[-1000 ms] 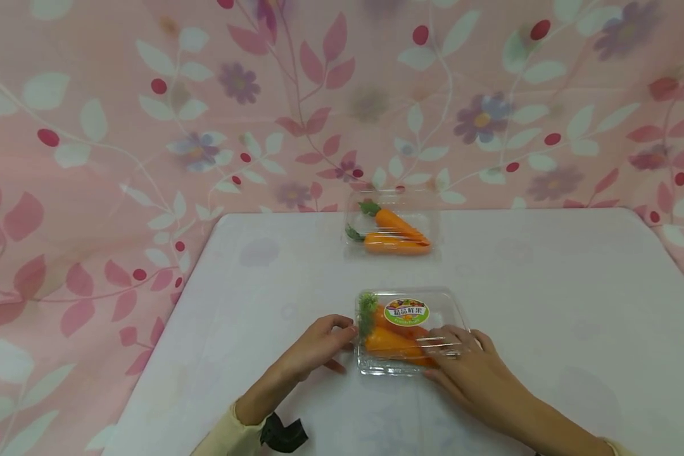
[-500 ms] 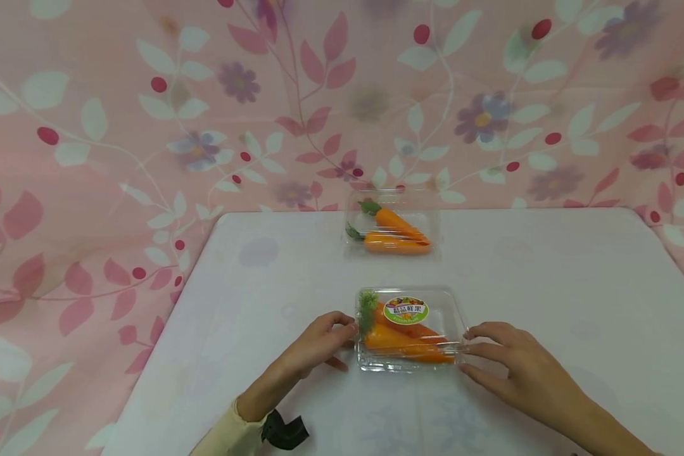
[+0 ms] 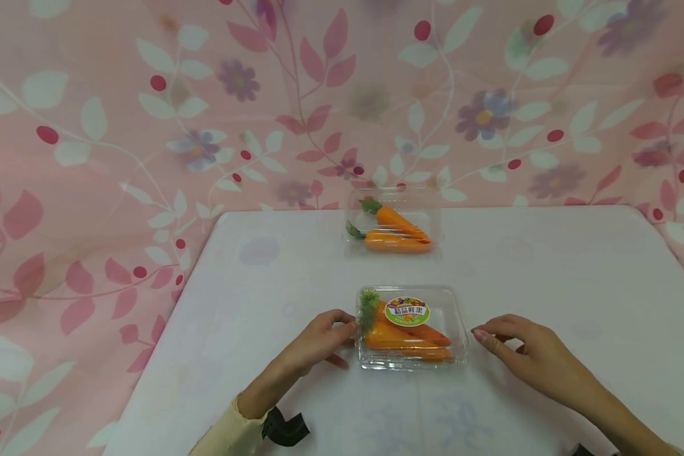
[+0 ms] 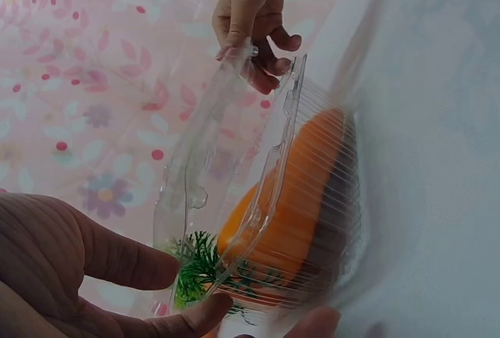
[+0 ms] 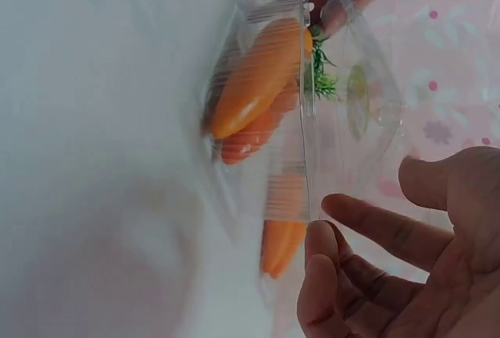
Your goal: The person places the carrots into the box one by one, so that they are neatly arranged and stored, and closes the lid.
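Note:
A clear plastic clamshell box (image 3: 456, 316) stands in front of me, with orange carrots (image 3: 407, 339), leafy green tops and a round fruit label (image 3: 407, 311) on its lid. Both wrist views show the lid tilted up from the base, leaving a gap between their rims. My left hand (image 3: 325, 342) touches the box's left end; the left wrist view shows its relaxed fingers (image 4: 137, 264) against the lid and base corner. My right hand (image 3: 538, 354) is just off the right end and holds nothing. Its bent fingers (image 5: 383, 229) come close to the rim in the right wrist view.
Another clear box (image 3: 436, 218) with two orange carrots (image 3: 399, 225) stands at the table's (image 3: 296, 266) far edge. Behind it hangs a pink floral cloth (image 3: 370, 107). A black strap (image 3: 285, 429) lies by the left sleeve (image 3: 228, 430).
My right hand has come out of the box, leaving the carrots inside, and moved right, past the end of the box. The left hand has stayed at the left end.

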A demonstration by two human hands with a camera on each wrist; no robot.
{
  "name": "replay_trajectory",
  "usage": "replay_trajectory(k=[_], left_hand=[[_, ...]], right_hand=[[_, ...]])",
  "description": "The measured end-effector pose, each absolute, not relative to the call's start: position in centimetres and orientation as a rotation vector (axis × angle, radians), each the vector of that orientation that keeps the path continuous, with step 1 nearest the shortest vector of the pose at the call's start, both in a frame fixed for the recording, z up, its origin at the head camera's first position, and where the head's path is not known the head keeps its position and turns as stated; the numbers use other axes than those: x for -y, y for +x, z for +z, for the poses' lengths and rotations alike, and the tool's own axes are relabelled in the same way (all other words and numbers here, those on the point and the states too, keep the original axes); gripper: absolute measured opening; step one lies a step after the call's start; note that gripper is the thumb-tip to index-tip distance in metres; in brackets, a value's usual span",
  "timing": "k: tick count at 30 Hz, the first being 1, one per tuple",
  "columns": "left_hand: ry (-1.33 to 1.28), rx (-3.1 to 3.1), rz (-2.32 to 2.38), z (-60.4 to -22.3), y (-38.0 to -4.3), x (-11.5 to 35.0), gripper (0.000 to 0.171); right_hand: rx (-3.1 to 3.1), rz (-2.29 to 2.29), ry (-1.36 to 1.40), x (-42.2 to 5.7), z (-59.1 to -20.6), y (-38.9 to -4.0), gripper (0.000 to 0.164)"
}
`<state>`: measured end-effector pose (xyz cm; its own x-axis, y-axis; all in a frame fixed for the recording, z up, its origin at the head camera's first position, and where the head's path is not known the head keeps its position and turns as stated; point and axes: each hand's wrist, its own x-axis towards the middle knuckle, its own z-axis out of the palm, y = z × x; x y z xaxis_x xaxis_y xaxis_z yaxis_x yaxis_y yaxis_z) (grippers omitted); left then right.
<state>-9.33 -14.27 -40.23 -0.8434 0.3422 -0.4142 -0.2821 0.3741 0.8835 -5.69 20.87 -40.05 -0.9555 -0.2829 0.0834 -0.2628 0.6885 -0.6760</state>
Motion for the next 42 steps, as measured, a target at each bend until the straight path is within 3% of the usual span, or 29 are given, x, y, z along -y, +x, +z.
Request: replay_trajectory(k=[7, 24, 42], left_hand=[[0.069, -2.091, 1.520, -40.3, -9.3, 14.3, 0.036], [0.098, -2.114, 1.525, -40.5, -9.2, 14.4, 0.035], [0.089, -2.143, 1.498, -40.5, -8.9, 14.4, 0.037]], right_hand=[[-2.619, -1.120, -0.283, -20.7, -40.2, -6.3, 0.021], [-2.141, -1.324, -0.291, -21.6, -41.1, -7.4, 0.032], [-1.969, -1.382, -0.316, -21.2, -42.2, -7.1, 0.026]])
